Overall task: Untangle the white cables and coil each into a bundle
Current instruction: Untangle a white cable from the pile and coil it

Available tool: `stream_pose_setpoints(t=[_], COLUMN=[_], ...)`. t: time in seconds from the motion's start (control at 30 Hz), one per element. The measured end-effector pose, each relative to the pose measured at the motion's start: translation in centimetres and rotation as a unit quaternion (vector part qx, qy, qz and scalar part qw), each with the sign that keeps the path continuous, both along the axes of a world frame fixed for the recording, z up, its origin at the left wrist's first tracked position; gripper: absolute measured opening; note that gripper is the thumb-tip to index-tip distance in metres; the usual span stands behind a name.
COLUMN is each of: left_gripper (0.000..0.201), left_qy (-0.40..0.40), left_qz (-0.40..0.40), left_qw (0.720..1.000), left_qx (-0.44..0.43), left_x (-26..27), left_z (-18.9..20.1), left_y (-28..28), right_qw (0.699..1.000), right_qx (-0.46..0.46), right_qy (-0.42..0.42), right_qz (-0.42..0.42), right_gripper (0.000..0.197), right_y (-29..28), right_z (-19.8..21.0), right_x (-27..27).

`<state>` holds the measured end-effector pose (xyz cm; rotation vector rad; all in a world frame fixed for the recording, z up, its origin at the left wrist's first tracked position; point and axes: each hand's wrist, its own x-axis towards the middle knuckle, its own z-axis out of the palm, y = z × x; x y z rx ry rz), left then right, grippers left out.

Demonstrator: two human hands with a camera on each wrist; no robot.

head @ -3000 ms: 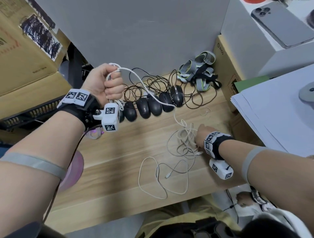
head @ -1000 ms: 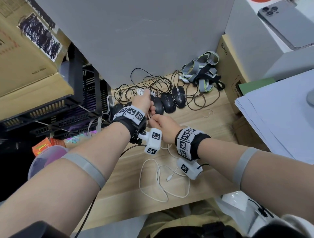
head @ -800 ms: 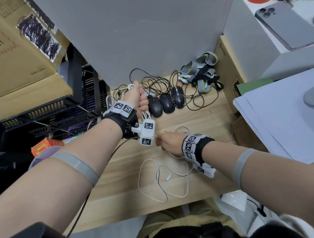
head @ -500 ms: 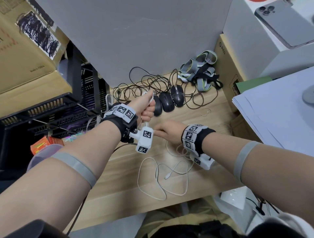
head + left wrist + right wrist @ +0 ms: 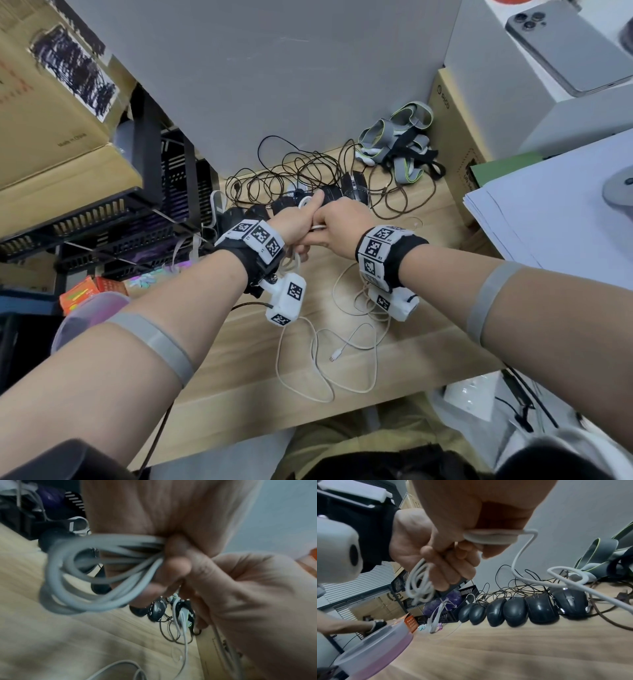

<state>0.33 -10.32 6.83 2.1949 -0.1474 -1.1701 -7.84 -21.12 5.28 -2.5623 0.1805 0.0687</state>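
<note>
My left hand (image 5: 297,219) hovers above the wooden table (image 5: 239,359) and grips a coil of white cable (image 5: 96,574) whose loops hang below its fist (image 5: 419,582). My right hand (image 5: 342,222) is pressed against the left one and grips the free strand of that cable (image 5: 489,536). From the right fist, the strand runs down and to the right over the table (image 5: 573,584). A short bit of white cable (image 5: 318,226) shows between the two fists. More loose white cable (image 5: 325,359) lies in tangled loops near the table's front edge, one plug end showing.
A row of black mice (image 5: 515,609) with tangled black cords (image 5: 291,174) lies just behind my hands. Grey straps (image 5: 400,137) sit at the back right, black crates (image 5: 102,219) on the left, a paper stack (image 5: 555,205) on the right. A pink-lidded container (image 5: 373,649) stands at the left.
My right hand has come up from the loose cable on the table to meet the left fist, bringing a strand with it. The left hand stayed raised, still holding the coil.
</note>
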Motion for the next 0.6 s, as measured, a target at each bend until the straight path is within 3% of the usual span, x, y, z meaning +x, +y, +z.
stream_pose_setpoints(t=[0.07, 0.17, 0.23, 0.3, 0.37, 0.43, 0.6], left_gripper=[0.077, 0.078, 0.075, 0.073, 0.059, 0.048, 0.051], left_qy=[0.01, -0.009, 0.004, 0.013, 0.046, 0.079, 0.081], left_qz=[0.0, -0.06, -0.109, -0.18, -0.207, -0.172, -0.003], left_qw=[1.0, 0.997, 0.992, 0.978, 0.971, 0.979, 0.996], left_qx=[0.003, 0.043, 0.063, 0.103, 0.113, 0.082, -0.042], left_x=[-0.2, 0.0, 0.2, 0.7, 1.0, 1.0, 1.1], left_z=[0.1, 0.2, 0.3, 0.2, -0.1, -0.1, 0.1], left_y=[-0.2, 0.2, 0.8, 1.6, 2.0, 1.9, 0.8], right_qw=[1.0, 0.999, 0.997, 0.997, 0.996, 0.994, 0.994], right_qx=[0.002, 0.02, -0.006, -0.031, -0.042, -0.045, -0.011], right_qy=[0.011, 0.021, 0.04, 0.056, 0.073, 0.084, 0.103], right_qz=[0.006, 0.044, 0.062, 0.033, -0.018, -0.053, -0.039], right_gripper=[0.042, 0.041, 0.03, 0.021, 0.021, 0.026, 0.039], right_y=[-0.2, -1.2, -2.6, -4.3, -5.3, -5.4, -3.0], right_z=[-0.1, -0.6, -1.5, -2.8, -3.6, -4.0, -4.5], right_x=[0.1, -0.2, -0.4, -0.7, -0.8, -0.9, -1.4])
